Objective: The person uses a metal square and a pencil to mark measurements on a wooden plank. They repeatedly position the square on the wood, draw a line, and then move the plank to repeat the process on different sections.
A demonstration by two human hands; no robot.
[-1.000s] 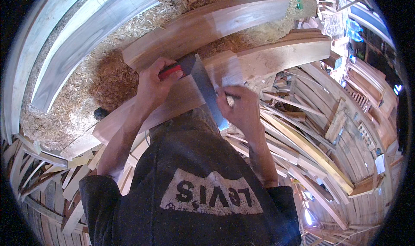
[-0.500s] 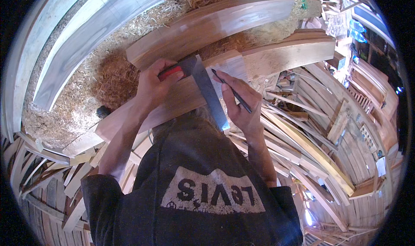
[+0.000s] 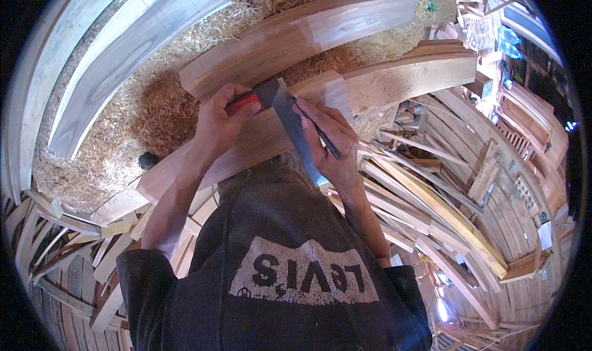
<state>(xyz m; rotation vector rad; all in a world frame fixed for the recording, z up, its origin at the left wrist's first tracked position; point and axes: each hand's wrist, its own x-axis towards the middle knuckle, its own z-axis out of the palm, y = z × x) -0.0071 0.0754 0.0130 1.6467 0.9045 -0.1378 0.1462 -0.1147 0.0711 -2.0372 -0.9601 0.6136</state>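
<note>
My left hand (image 3: 217, 120) is closed around the red and dark handle of a try square (image 3: 292, 123), which lies across a wooden board (image 3: 250, 144). The square's grey metal blade slants over the board toward my chest. Between the fingers of my right hand (image 3: 336, 132) is a dark pencil (image 3: 328, 142), its upper end pointing back toward my wrist. The pencil tip is at the right edge of the blade, near its far end; whether it touches the wood cannot be made out. My right fingers partly cover the blade's lower stretch.
Beyond the board lie a curved plank (image 3: 308, 30) and another pale curved plank (image 3: 132, 61) on wood shavings (image 3: 166, 104). A thick curved timber (image 3: 419, 73) extends to the right. Long offcuts (image 3: 431, 209) are piled at the right. A small black object (image 3: 147, 160) sits at the left.
My right hand with the pencil has moved left, bringing the pencil tip against the blade's edge. My left hand and the try square have stayed in place.
</note>
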